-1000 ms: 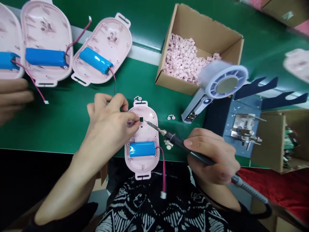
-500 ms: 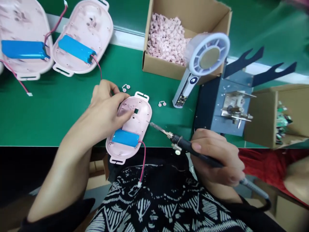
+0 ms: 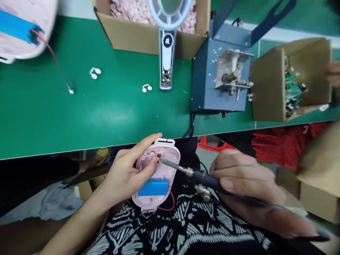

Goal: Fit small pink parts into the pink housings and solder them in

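My left hand (image 3: 132,173) is closed around the left side of a pale pink plastic shell (image 3: 172,156), its thumb pressed inside near a small square opening. Low in the shell lies a blue battery pack (image 3: 153,187), and its red wire (image 3: 172,204) loops out at the right. My right hand (image 3: 247,180) grips a soldering iron (image 3: 198,175) by its dark handle. The iron's tip points left into the shell and meets the spot beside my left thumb. A small pink part under the thumb is mostly hidden.
On the green bench (image 3: 119,113) lie two small pink linked buttons (image 3: 147,88). Behind them are a cardboard box (image 3: 138,35) of pink parts, a round-headed handheld device (image 3: 166,60) and a blue metal stand (image 3: 224,85). Another box (image 3: 268,85) holds circuit boards. A person's arm (image 3: 321,166) shows at right.
The shell has come off the bench edge towards my lap in my left hand. The soldering iron's tip has moved from the shell's right rim to beside my left thumb. The view has shifted.
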